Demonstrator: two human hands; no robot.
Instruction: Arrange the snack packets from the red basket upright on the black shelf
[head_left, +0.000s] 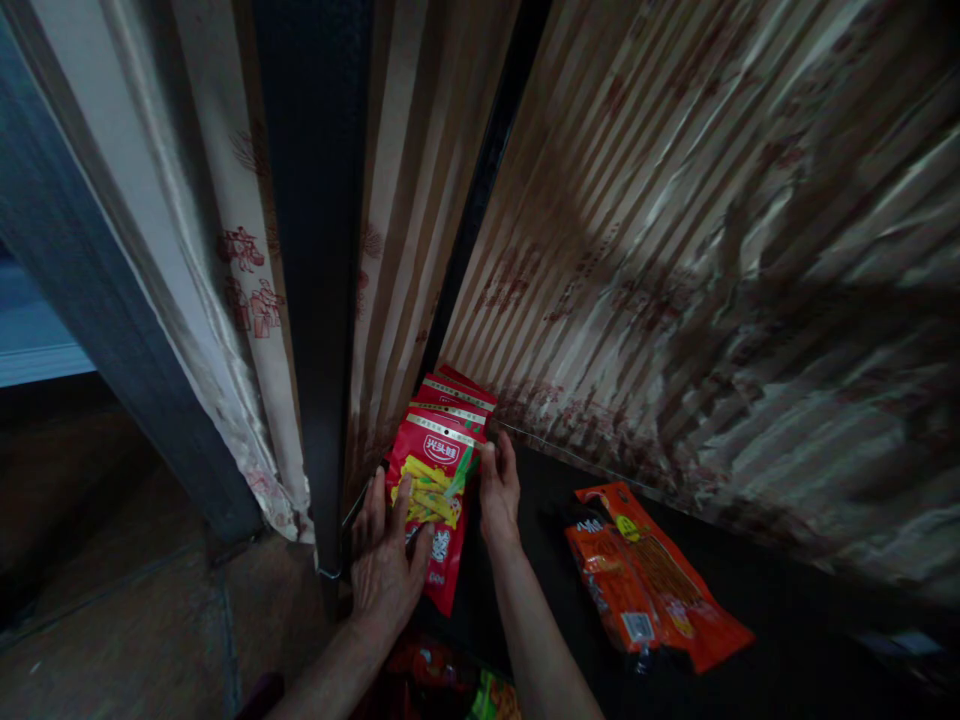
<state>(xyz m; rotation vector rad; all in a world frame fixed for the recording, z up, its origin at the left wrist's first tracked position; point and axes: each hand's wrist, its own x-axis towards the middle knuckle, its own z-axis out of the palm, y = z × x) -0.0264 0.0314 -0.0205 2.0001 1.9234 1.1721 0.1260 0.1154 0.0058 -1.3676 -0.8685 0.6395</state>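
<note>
A fanned stack of red snack packets (442, 455) leans in the corner, their light header strips overlapping one behind another. The front packet shows yellow sticks and white lettering. My left hand (390, 560) lies along the stack's left side, fingers stretched and apart, with the thumb over the lower front. At the upper right edge, the fingertips of my right hand (500, 490) touch the packets, its fingers extended upward. The hands flank the stack from both sides.
On the dark shelf (540, 590) to the right lie orange snack packets (645, 575). More colourful packets (450, 675) show below my forearms. A dark post (319, 300) stands at left, and a pleated printed curtain (600, 250) hangs behind the shelf. Floor tiles (142, 600) show lower left.
</note>
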